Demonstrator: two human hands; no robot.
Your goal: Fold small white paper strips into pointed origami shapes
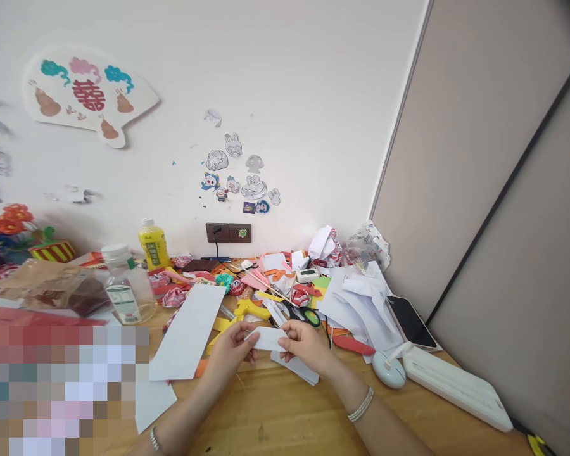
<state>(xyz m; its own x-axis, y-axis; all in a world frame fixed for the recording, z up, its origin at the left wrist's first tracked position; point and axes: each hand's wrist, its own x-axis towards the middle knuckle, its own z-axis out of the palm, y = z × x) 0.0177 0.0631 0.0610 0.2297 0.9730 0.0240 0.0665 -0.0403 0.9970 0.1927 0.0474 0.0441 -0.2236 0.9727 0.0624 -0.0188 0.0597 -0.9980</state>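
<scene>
A small white piece of paper is held up level between my two hands. My left hand pinches its left end between thumb and fingers. At the other end, my right hand grips it the same way. Below and behind my right hand lie white paper strips on the wooden table. Just beyond the hands are a yellow glue gun and dark-handled scissors. A long white sheet rests to the left of my left hand.
Coloured paper scraps and paper flowers crowd the back of the table. At left stand a clear jar and a yellow bottle. On the right are crumpled white papers, a tablet and a white lamp. The lower left corner is pixelated.
</scene>
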